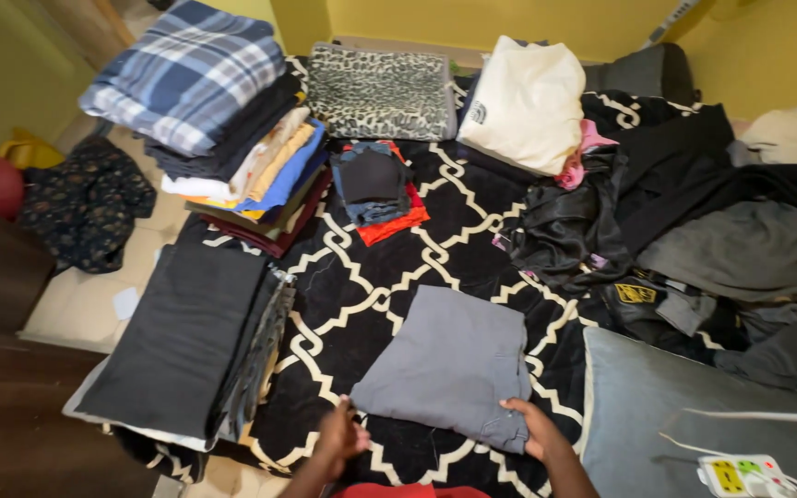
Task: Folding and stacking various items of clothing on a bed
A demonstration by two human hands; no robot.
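Note:
A folded grey garment (pixel 449 364) lies on the black-and-white patterned blanket (pixel 371 286) in front of me. My left hand (pixel 341 432) touches its near left corner, fingers curled at the edge. My right hand (pixel 532 426) rests on its near right corner, pressing on the fabric. Both hands sit at the bottom of the view.
A tall stack of folded clothes topped by a blue plaid piece (pixel 191 74) stands far left. A dark folded stack (pixel 186 337) lies left, a small red-and-blue pile (pixel 375 189) mid-back, a leopard-print cushion (pixel 380 92), a cream garment (pixel 528 101), a heap of dark unfolded clothes (pixel 684 221) right, a grey pillow (pixel 684 415).

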